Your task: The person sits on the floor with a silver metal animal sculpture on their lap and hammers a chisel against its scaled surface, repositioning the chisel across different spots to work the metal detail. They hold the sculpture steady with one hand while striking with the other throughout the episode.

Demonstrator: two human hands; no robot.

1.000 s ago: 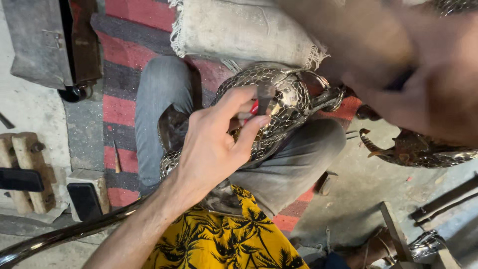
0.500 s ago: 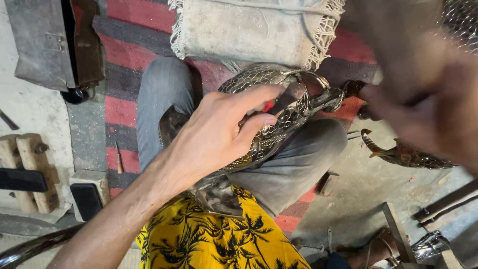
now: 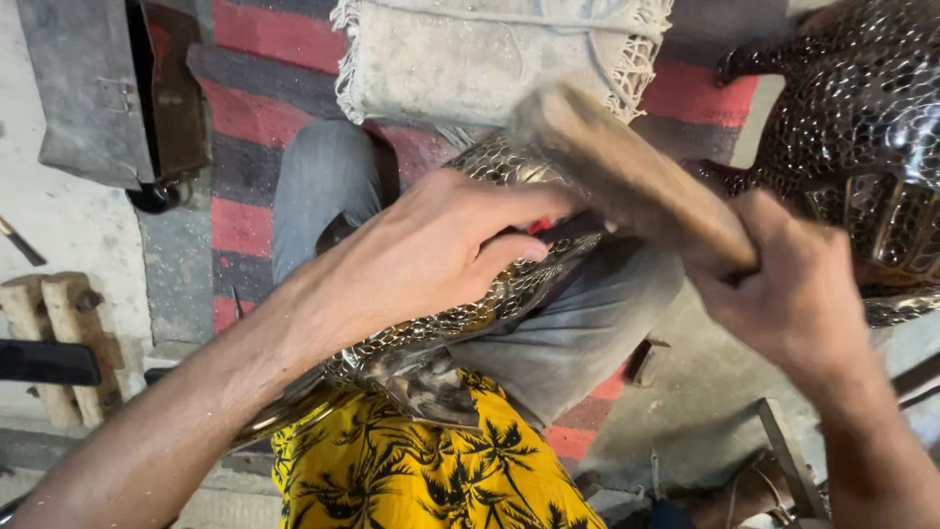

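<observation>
We saw a scaled metal piece [image 3: 460, 323], silvery and hammered all over, lying across the person's lap on grey trousers [image 3: 578, 333], above a yellow shirt with dark palm prints [image 3: 431, 470]. The left hand [image 3: 421, 255] pressed down on it, its grip clenched around a small dark tool with a red part [image 3: 540, 227] held against the metal. The right hand [image 3: 793, 294] had its grip clenched on the wooden handle of a hammer [image 3: 627, 167], which was blurred and slanted above the piece, just beside the left fingers. Farther out, a fringed grey cloth [image 3: 490, 59] lay on a red and grey striped rug [image 3: 255, 108]. A larger dark scaled metal figure [image 3: 862, 127] stood at the right, and wooden blocks [image 3: 49, 323] sat at the left.
</observation>
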